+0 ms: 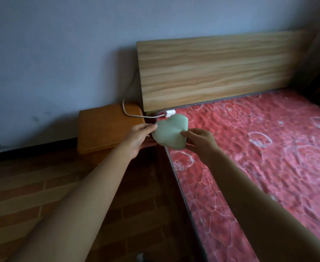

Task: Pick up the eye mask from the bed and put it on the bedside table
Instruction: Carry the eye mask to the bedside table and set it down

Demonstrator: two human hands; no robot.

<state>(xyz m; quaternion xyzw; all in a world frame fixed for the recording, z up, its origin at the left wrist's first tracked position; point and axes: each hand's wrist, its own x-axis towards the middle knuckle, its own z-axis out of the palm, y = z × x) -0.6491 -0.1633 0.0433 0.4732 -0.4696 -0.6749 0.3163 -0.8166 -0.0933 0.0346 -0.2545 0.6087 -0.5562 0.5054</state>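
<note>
A pale green eye mask (171,132) is held in the air over the near left corner of the bed, between both hands. My left hand (139,138) pinches its left edge, thumb on top. My right hand (200,141) grips its right lower edge. The mask hangs just right of the orange wooden bedside table (106,127), which stands against the wall to the left of the bed. The bed (259,154) has a red patterned mattress cover.
A wooden headboard (219,69) rises behind the bed. A white cable (136,115) runs across the table's back right corner to a white plug (170,112) on the mattress. Brown brick-pattern floor lies between me and the table.
</note>
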